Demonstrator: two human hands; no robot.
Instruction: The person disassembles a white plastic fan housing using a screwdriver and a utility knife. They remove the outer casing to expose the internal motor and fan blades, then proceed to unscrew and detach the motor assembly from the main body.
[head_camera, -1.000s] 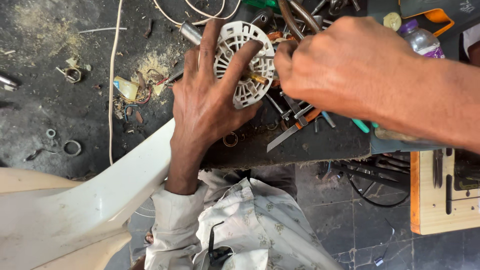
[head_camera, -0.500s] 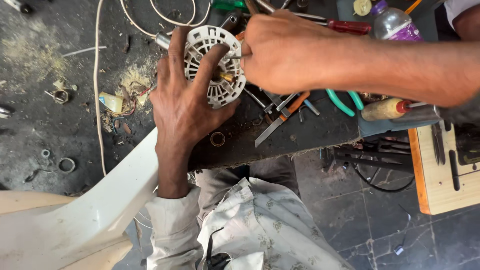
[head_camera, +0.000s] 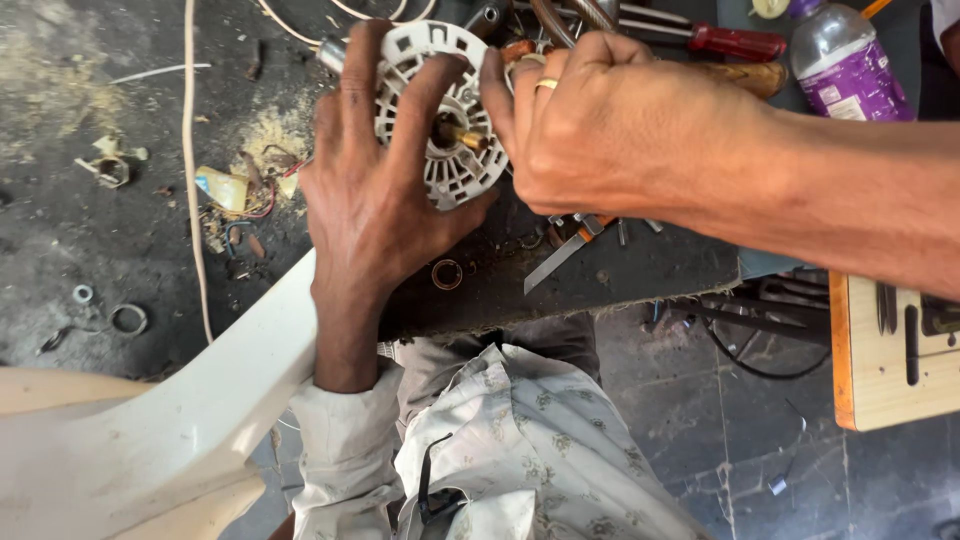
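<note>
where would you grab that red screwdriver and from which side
Take the red screwdriver by its thick red handle, coming from above. It lies flat along the top edge of the bench, and the handle looks like its bulkiest bare part. The thin shaft runs left behind the right hand, so that end is crowded, and the bottle stands close on the right.

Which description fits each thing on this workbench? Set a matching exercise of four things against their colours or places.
Things:
1. slotted round housing
2. screwdriver handle
3. bottle label
4. small ring

Descriptions:
A. purple
B. lies loose on the dark board, just below the left hand
C. white, held between both hands
D. red

Pairs: 1-C, 2-D, 3-A, 4-B. The right hand works at the housing's brass centre.
</note>
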